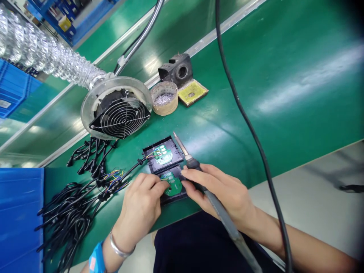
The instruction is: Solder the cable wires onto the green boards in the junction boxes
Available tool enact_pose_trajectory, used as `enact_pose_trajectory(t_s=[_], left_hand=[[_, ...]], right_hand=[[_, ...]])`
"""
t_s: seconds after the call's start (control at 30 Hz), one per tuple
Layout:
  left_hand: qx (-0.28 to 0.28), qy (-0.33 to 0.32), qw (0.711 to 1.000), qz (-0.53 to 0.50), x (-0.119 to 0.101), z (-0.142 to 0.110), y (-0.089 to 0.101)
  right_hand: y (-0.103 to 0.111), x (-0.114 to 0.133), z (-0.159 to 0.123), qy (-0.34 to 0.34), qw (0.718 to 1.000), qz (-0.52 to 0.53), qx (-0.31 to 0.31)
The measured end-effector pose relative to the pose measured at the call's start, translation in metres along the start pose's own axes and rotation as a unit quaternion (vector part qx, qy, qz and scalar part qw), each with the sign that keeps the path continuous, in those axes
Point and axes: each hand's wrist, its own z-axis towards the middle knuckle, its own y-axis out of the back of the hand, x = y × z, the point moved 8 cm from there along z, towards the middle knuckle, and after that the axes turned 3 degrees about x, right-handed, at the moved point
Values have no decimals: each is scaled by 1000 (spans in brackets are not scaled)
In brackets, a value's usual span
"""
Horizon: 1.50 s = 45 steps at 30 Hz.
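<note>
We're at a green table (301, 125) in a workshop, with a blue bin (21, 220) at the left edge and a silver hose (57, 57) running down to a round fan (126, 121). Our right hand (224, 189) is closed around a soldering iron (222, 214), pen-style, its tip pointing away from us, just beside the far box's corner and off both boards. Our left hand (143, 201) is bent over the near board (174, 186), thumb and fingers at its left side; we can't tell if it pinches something or only presses. The near board lies in the near box (176, 170), by the table's front edge. The far board (164, 155) sits in the far box (173, 146), right next to the near one, with coloured wires from a black cable (132, 167) running onto it. Left of our left hand we have a pile of black cables (71, 212), some with loose coloured wire ends, and short plug ends (92, 155) above them. Behind the boxes: a round tub (165, 108) with silvery scraps, a yellow sponge (193, 93) and a dark iron stand (178, 72), all close together. A black cord (255, 140) hangs across our view, in front of our right forearm. Silver bracelet (115, 244) and blue band (96, 258) on our left wrist.
</note>
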Motion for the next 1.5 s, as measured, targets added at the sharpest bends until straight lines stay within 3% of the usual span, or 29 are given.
enact_pose_trajectory(t_s=[0.23,0.43,0.67,0.8,1.2,1.5], left_hand=[[-14,34,999,14,0,4,-1],[-45,39,998,-28,2,7,2],[-34,18,999,-31,2,8,3],[-32,17,999,-28,2,9,3],[-21,12,1000,-6,-1,10,1],[6,6,1000,20,-2,9,-1]], right_hand=[[-2,-2,1,9,1000,25,3],[16,-10,3,-22,990,140,-28],[26,-10,5,-48,973,225,32],[21,-10,3,-61,967,248,22],[14,-7,1,-51,966,250,30],[10,5,-5,18,975,220,41]])
